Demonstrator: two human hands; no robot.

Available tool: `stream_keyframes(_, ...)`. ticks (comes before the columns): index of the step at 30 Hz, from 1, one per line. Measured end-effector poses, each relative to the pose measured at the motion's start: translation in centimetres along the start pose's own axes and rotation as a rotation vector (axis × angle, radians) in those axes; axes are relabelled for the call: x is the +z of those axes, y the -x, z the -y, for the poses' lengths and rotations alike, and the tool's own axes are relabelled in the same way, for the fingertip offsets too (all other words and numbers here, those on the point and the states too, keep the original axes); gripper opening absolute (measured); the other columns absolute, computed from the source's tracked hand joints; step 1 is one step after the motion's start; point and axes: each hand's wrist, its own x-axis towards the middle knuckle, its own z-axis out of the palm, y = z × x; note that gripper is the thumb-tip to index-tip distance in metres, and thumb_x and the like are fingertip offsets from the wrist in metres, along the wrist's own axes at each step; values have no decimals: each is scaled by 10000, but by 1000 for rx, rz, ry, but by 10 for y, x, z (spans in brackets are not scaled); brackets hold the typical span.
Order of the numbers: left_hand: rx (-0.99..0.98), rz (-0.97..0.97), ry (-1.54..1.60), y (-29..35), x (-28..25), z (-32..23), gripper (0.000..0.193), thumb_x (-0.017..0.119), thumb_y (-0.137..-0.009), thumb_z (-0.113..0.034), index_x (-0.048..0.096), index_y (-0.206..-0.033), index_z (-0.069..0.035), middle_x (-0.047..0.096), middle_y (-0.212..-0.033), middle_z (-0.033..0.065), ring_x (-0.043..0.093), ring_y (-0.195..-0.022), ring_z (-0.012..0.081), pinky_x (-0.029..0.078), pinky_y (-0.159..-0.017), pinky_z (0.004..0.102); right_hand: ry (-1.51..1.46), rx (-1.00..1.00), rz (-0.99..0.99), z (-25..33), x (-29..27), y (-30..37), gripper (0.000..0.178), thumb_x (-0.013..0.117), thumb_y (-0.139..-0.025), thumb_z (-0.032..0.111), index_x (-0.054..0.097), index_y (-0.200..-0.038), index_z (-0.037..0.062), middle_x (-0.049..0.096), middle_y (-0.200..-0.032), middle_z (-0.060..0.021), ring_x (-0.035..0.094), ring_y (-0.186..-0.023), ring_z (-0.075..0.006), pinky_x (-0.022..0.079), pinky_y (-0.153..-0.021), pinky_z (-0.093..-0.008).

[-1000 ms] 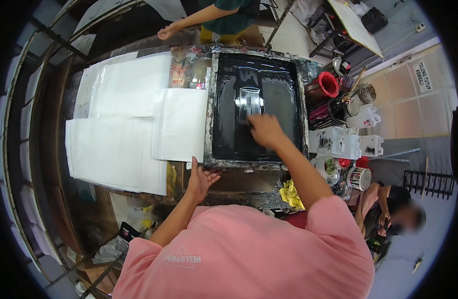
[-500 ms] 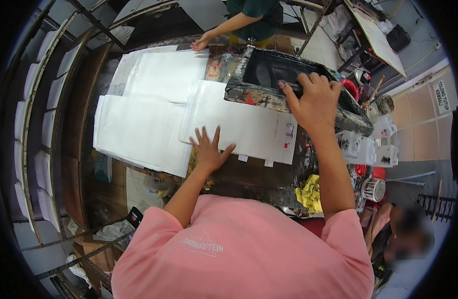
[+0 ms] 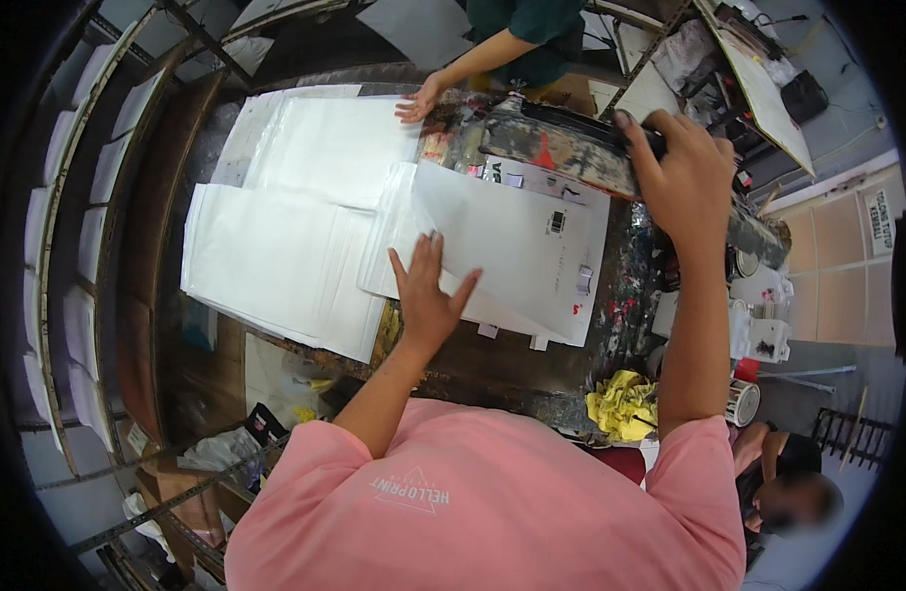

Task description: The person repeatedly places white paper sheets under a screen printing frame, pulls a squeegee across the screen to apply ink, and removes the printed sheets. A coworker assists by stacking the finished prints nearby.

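Observation:
My right hand (image 3: 687, 177) grips the near edge of a black, ink-stained screen-printing frame (image 3: 561, 150), thumb toward me and fingers over the top. The frame is tilted up at its near side, so its underside is hidden from me. Below it, a flat white bag or sheet (image 3: 522, 246) with small printed marks lies on the table. My left hand (image 3: 428, 303) rests with fingers spread on that bag's left part. A layer of the bag looks partly raised beside the fingertips.
Stacks of white sheets or bags (image 3: 276, 266) cover the table's left side. Across the table, another person's hand (image 3: 420, 101) is at the stack's far edge. A crumpled yellow cloth (image 3: 622, 404) lies near right, by a paint can (image 3: 743, 402). Shelves (image 3: 98, 246) stand at left.
My right hand has raised the frame's near edge and moved right and away, uncovering more of the printed bag. My left hand has slid slightly right. The other person's hand shifted a little right.

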Motion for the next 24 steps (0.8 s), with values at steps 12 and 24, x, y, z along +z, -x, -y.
stream_keyframes(12,-132,-223,-358,-18,-29,91,771,804,-954,-354,481,-1608,-103,357,-1677,303,276,-1592,470,167,-1290,657,52,-50,-115,-1,17,33,636,618,-975,666,814,-906,65,733,-863,-113,677,-865,-277,391,-876,-489)
stream_keyframes(24,366,563,-99,92,130,-10,614,500,-1104,-449,449,-1644,-162,301,-1751,189,183,-1643,430,11,-1270,734,5,-4,-58,-3,8,19,637,666,-938,664,817,-906,45,745,-872,-116,695,-848,-272,388,-867,-459)
